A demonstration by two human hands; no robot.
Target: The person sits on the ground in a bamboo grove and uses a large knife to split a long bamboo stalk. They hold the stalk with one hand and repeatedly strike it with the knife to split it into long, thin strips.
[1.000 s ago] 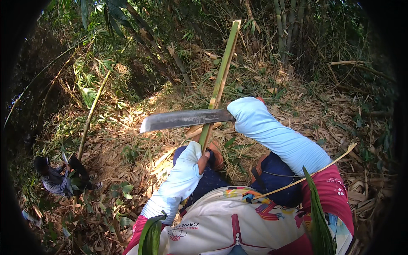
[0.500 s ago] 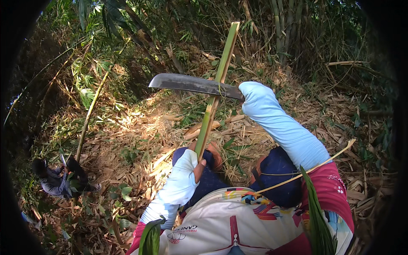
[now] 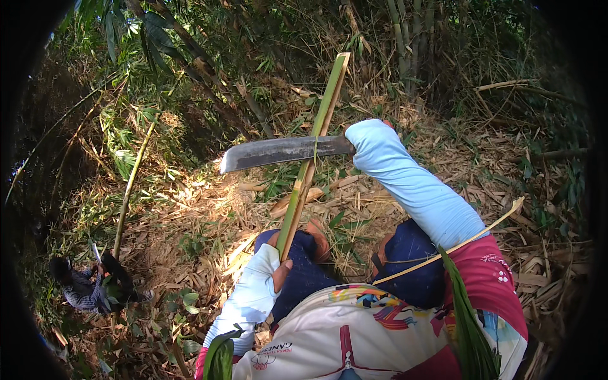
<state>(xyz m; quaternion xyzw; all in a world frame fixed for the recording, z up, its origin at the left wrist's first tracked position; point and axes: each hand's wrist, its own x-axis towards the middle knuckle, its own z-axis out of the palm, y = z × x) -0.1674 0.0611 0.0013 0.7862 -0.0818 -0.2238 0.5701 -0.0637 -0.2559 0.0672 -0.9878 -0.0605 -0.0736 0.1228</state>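
A long split bamboo strip (image 3: pixel 295 212), green on one face and pale on its cut edge, slants up and away from my lap. My left hand (image 3: pixel 273 263) is closed around its lower end, the thumb along the near side. In my right hand (image 3: pixel 370 140), covered by a light blue sleeve, is a machete; the handle is mostly hidden in the grip. The dark, broad machete blade (image 3: pixel 272 152) points left and lies across the strip at about mid-length. A thin green shaving curls where blade and bamboo cross.
Dry leaves and bamboo scraps (image 3: pixel 209 234) litter the ground. At the lower left another person (image 3: pixel 85 285) sits holding a blade, beside a leaning bamboo pole (image 3: pixel 132 180). Bamboo clumps (image 3: pixel 411 50) rise ahead. A thin pale stick (image 3: pixel 453 242) lies across my right side.
The machete has turned so its tip sits lower and its broad face shows more. The bamboo strip's far end is a little lower and further left in view.
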